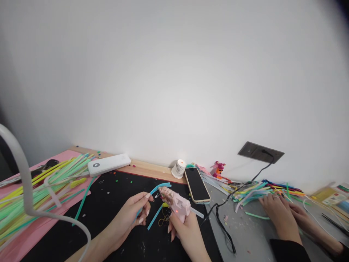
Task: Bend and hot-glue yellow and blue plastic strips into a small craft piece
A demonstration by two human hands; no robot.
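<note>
My left hand (128,213) pinches a bent blue pipe cleaner (160,187), whose free ends point right toward the glue gun. My right hand (188,231) is wrapped round the handle of a pale pink hot glue gun (181,203). A small red light glows on the gun, and a clear glue stick (197,213) juts from its back. Its stained nozzle is close to the blue pipe cleaner; I cannot tell if they touch. Below, between my hands, another blue strip (155,217) lies on the black mat (109,207), near a small yellow piece (165,205).
Left, many pipe cleaners (62,174) lie on pink paper, near a white power bank (109,164) and a white cable (25,182). A paper cup (179,169) and phone (197,185) stand behind my hands. At right, a co-worker's hands (280,214) touch more pipe cleaners; a black cord (241,187) crosses there.
</note>
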